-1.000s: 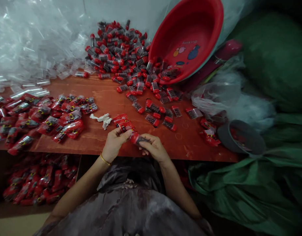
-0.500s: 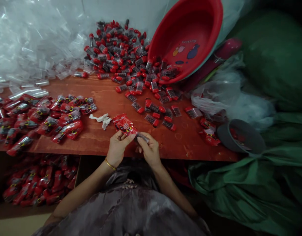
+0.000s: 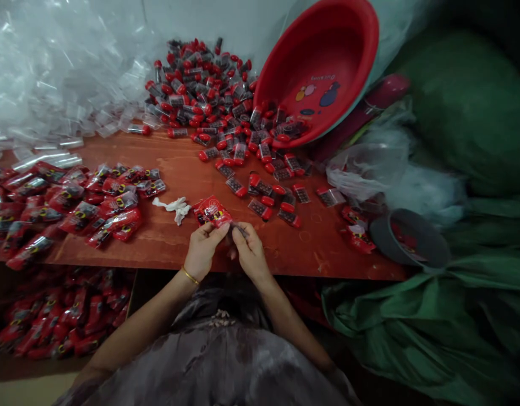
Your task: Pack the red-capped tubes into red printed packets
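Note:
Near the table's front edge my left hand point(image 3: 202, 251) pinches a flat red printed packet point(image 3: 210, 210), which points away to the upper left. Close on its right, my right hand point(image 3: 250, 248) is closed on a small dark clear-sided tube point(image 3: 240, 230), held at the packet's near end. Whether the tube's tip is inside the packet cannot be made out between the fingers. A crumpled white scrap point(image 3: 175, 208) lies left of the packet. Beyond my hands are loose red-capped tubes point(image 3: 260, 209).
Filled red packets point(image 3: 80, 216) cover the table's left, with more in a box point(image 3: 133, 293) below. Clear sleeves point(image 3: 65, 113) and red-capped tubes point(image 3: 196, 84) are heaped behind. A red basin point(image 3: 327, 62) leans at the back; a grey bowl point(image 3: 387, 237) stands right.
My right hand has shifted slightly left, closer to my left hand, and the tube shows less. The packet is tilted a little differently.

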`<state>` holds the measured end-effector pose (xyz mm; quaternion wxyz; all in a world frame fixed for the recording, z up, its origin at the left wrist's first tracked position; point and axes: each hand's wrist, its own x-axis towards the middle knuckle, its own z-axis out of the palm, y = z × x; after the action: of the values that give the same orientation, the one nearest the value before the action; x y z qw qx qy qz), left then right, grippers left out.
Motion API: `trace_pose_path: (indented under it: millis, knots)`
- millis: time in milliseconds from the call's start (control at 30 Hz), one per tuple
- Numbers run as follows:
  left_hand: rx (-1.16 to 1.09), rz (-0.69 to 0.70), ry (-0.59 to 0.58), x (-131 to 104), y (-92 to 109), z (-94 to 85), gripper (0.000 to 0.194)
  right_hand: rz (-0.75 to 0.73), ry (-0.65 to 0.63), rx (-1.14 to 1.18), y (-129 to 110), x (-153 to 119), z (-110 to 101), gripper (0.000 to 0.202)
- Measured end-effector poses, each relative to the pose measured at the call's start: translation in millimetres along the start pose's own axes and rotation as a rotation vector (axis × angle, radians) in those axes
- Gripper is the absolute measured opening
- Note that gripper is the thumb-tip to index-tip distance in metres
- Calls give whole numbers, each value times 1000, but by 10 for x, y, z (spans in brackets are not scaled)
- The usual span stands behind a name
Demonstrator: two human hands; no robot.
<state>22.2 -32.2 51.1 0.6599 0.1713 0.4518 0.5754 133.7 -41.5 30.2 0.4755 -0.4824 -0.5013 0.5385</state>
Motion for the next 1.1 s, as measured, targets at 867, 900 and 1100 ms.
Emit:
trace_pose_path:
  millis: [867, 900, 1100]
  knots:
    - [5, -386, -31, 46, 337, -313, 18, -339, 64, -561, 70, 495, 255, 34]
    - [-3, -384, -12, 64, 419, -363, 13, -387, 59, -644, 45, 522, 205, 32]
    - [-193, 55, 292, 250, 1192, -841, 31, -318, 347, -1159, 145, 671, -455, 45]
